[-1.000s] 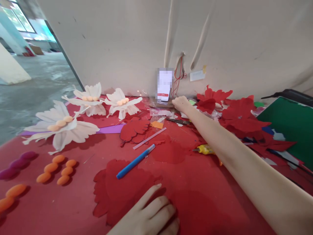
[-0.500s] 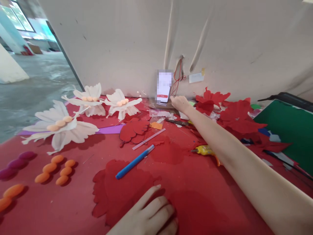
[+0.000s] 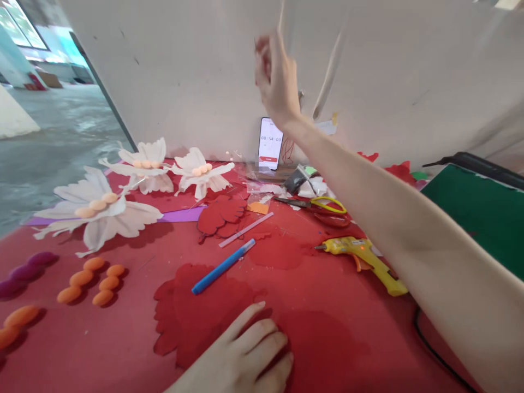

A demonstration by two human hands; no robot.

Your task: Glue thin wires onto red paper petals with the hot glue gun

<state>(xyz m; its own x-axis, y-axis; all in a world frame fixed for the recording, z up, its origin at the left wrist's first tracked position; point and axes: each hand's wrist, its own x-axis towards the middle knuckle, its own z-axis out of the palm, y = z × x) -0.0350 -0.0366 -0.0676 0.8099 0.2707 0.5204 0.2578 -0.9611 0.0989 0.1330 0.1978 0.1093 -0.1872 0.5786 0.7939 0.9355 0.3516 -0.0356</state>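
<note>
My left hand (image 3: pixel 245 363) lies flat, fingers spread, on a red scalloped foam cut-out (image 3: pixel 192 314) at the near edge of the red table. Raised in the air before the wall, my right hand (image 3: pixel 276 76) is slightly blurred, its fingers loosely apart with nothing seen in them. Below it a phone (image 3: pixel 271 143) leans upright against the wall, its screen lit. A blue pen (image 3: pixel 223 266) lies just beyond the cut-out. To the right, under my forearm, a yellow glue gun (image 3: pixel 360 254) rests on the table.
White foam butterflies (image 3: pixel 98 210) (image 3: pixel 145 166) (image 3: pixel 198 172) sit at the left back. Orange beaded pieces (image 3: pixel 88 278) and a purple one (image 3: pixel 24 270) lie at the left. Yellow-handled scissors (image 3: pixel 323 204), a clear glue stick (image 3: pixel 245 230) and a green sheet (image 3: pixel 478 213) lie further right.
My right hand has left the phone and risen high in front of the wall. This uncovers the scissors and the glue gun. My left hand stays on the red cut-out.
</note>
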